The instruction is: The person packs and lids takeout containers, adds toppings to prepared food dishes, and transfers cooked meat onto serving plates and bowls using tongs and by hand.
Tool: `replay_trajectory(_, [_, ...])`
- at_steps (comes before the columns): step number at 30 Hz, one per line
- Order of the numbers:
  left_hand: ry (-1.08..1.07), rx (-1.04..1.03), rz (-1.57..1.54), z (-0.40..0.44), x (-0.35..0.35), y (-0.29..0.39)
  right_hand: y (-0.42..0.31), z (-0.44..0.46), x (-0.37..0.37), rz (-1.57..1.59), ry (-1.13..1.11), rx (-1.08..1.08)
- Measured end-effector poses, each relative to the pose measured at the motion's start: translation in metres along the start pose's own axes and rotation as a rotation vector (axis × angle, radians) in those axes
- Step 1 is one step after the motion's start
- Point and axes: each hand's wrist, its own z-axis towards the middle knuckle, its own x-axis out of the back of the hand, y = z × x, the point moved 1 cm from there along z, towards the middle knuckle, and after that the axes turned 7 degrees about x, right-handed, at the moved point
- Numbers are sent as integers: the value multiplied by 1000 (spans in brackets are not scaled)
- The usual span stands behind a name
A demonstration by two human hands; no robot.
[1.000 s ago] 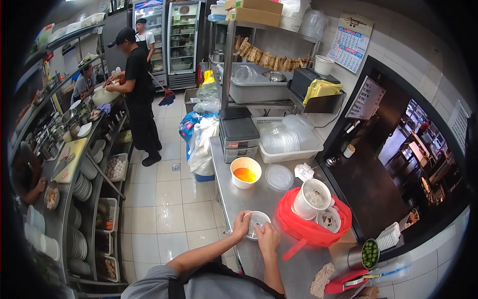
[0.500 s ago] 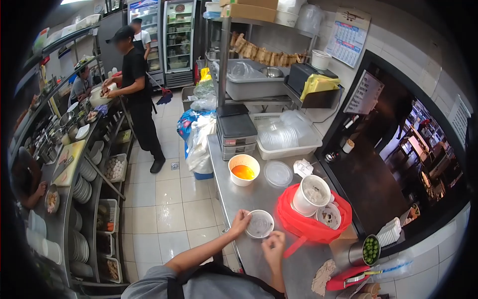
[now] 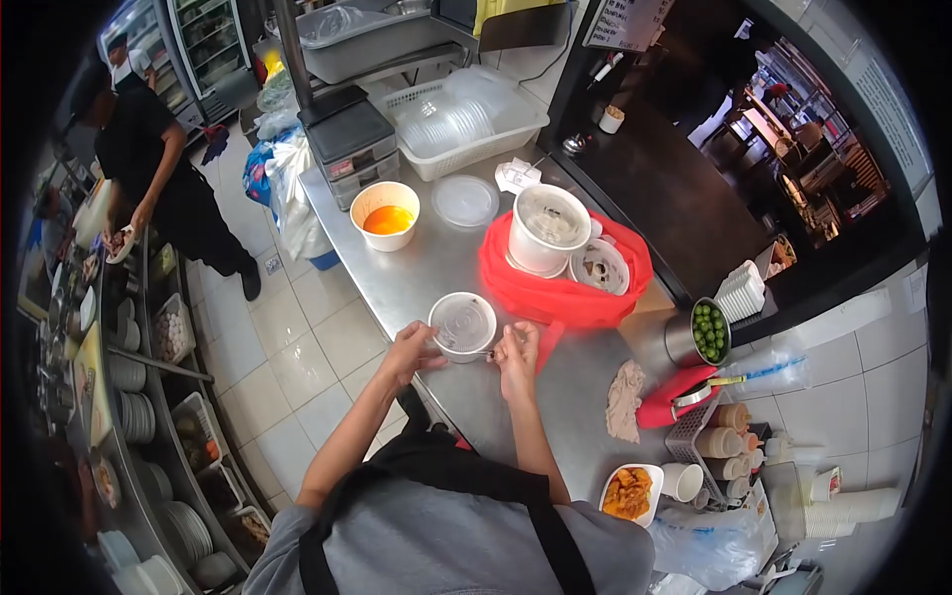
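Observation:
A round white bowl with a clear lid (image 3: 463,325) sits on the steel counter in front of me. My left hand (image 3: 405,355) holds its left side, fingers and thumb against the rim. At its lower right edge is my right hand (image 3: 518,359), fingers curled in and pinched; whatever is between them is too small to make out. Just beyond stands a red plastic bag (image 3: 506,281), with a tall lidded white tub (image 3: 548,230) and another lidded tub (image 3: 599,268) in its opening. An uncovered bowl of orange liquid (image 3: 386,216) stands farther back, beside a loose clear lid (image 3: 465,201).
A basket of clear lids (image 3: 474,124) and dark drawers (image 3: 347,144) stand at the back of the counter (image 3: 575,416). To the right are a cloth (image 3: 625,400), a pot of green fruit (image 3: 702,332), sauce bottles and a dish of orange food (image 3: 631,494). A co-worker (image 3: 149,149) stands across the aisle.
My view has swung right and down, bringing the sauce bottles and orange food into sight. My right hand has come to the bowl's edge; my left hand stays at its left side.

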Motion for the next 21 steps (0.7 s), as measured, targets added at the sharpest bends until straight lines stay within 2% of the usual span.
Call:
replay_trajectory(1, [6, -8, 9, -2, -2, 0, 4, 0, 5, -25, -23, -5])
replay_trajectory(4, [22, -43, 21, -6, -5, -3, 12, 1, 10, -412, -178, 77])
replay_trajectory(7, [29, -73, 0, -1, -2, -16, -24, -23, -5, -1075, -304, 284])
replay_trajectory(9, [59, -114, -18, -1, 7, -24, -20, -29, -6, -976, -177, 485])
replay_trajectory(11, [-9, -191, -98, -19, 7, -21, -29, -40, -13, -946, -112, 379])
replay_trajectory(13, [-40, -152, -154, -31, 8, -23, -49, -53, -28, -1052, -116, 224])
replay_trajectory(15, [-67, -112, -189, -43, 11, -32, -41, -58, -14, -1214, -294, 392])
replay_trajectory(18, [-128, -46, -245, -72, 26, -37, -67, -84, -41, -963, -529, 280])
replay_trajectory(21, [-174, -68, -285, -122, 34, -42, -76, -103, -64, -893, -697, 370])
